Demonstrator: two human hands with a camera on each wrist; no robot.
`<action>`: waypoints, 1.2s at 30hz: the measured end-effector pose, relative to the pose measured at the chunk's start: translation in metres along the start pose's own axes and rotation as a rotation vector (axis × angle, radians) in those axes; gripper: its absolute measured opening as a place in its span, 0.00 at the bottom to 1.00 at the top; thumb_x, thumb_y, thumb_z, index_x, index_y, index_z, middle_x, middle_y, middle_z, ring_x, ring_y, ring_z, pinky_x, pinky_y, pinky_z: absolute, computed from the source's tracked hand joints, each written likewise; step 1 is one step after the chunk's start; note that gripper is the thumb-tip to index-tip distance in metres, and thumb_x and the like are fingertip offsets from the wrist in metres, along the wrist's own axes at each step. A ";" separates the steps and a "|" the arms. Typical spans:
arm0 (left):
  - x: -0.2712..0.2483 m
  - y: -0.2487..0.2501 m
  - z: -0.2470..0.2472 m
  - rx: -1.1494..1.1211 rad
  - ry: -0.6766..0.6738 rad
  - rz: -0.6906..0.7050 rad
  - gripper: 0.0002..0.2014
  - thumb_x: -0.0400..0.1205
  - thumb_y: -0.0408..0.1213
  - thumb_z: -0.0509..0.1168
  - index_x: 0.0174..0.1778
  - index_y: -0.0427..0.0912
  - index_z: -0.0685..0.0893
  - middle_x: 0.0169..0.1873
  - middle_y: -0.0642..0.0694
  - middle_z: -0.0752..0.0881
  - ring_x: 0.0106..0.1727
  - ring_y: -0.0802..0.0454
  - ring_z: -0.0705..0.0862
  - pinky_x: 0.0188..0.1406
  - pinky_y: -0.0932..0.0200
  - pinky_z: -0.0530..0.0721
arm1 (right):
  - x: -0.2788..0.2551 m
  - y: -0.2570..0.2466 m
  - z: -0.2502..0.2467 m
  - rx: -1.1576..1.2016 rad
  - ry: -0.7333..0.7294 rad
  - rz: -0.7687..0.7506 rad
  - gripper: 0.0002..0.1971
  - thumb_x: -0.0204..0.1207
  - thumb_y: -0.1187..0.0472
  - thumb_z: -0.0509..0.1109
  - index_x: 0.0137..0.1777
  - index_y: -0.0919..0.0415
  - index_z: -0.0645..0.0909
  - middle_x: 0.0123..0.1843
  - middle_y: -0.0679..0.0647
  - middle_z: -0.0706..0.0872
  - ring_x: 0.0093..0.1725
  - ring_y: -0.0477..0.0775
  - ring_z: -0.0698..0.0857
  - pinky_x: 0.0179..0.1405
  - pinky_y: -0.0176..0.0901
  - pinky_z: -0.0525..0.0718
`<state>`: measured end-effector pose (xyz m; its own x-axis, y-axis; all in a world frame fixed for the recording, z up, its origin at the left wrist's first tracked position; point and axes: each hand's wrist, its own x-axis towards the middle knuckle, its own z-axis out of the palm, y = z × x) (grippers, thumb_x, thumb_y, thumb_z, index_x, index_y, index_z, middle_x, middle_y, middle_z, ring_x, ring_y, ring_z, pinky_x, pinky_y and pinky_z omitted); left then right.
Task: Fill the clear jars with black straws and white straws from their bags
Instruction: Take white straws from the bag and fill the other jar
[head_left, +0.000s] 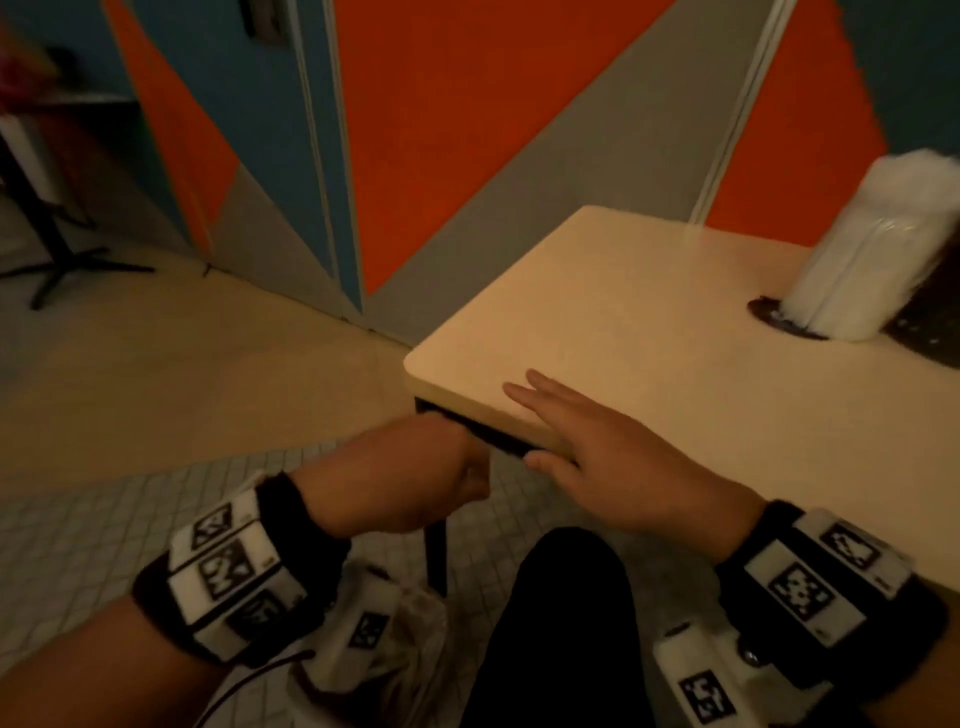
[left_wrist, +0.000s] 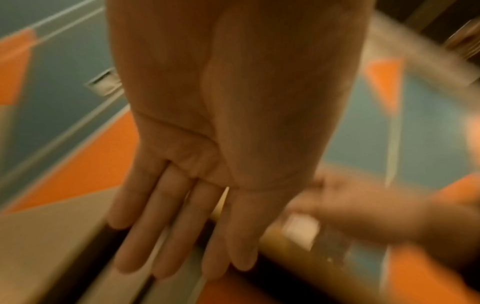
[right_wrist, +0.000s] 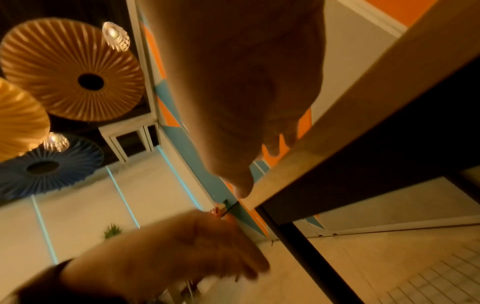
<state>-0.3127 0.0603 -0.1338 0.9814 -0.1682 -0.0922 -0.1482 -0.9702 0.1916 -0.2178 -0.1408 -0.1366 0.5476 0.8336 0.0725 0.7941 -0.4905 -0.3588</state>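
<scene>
Motion blur softens a clear jar packed with white straws, standing at the far right of the worktop, partly cut off by the frame edge. The right hand lies flat, fingers straight, on the near edge; the left hand reaches beneath it, fingers extended, holding nothing.

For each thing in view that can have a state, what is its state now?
Right hand: open, flat on the table's near edge.
Left hand: below the table's corner, fingers straight in the left wrist view, holding nothing.
Jar of white straws: upright on the table, full.
</scene>
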 end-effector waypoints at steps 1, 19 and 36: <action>0.005 0.017 -0.023 0.030 0.096 0.038 0.11 0.84 0.54 0.63 0.51 0.54 0.87 0.45 0.54 0.89 0.44 0.55 0.84 0.44 0.53 0.84 | -0.013 0.006 -0.014 -0.009 0.053 0.026 0.34 0.87 0.48 0.65 0.88 0.35 0.52 0.90 0.38 0.50 0.87 0.39 0.51 0.84 0.38 0.56; 0.406 0.240 -0.069 -0.832 0.245 -0.052 0.63 0.65 0.55 0.83 0.86 0.40 0.50 0.81 0.40 0.64 0.79 0.43 0.68 0.73 0.51 0.73 | -0.130 0.330 -0.211 0.503 1.063 0.817 0.47 0.65 0.64 0.87 0.82 0.54 0.65 0.75 0.56 0.78 0.71 0.52 0.77 0.68 0.51 0.75; 0.596 0.167 -0.055 -1.279 0.357 -0.043 0.54 0.51 0.51 0.88 0.66 0.75 0.60 0.63 0.76 0.76 0.64 0.75 0.78 0.52 0.71 0.84 | 0.010 0.500 -0.216 0.871 1.020 0.797 0.62 0.44 0.53 0.95 0.71 0.20 0.59 0.71 0.28 0.77 0.68 0.34 0.80 0.62 0.37 0.83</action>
<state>0.2542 -0.1924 -0.1026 0.9895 0.1036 0.1009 -0.0912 -0.0941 0.9914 0.2418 -0.4331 -0.1143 0.9651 -0.2558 0.0559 0.0280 -0.1114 -0.9934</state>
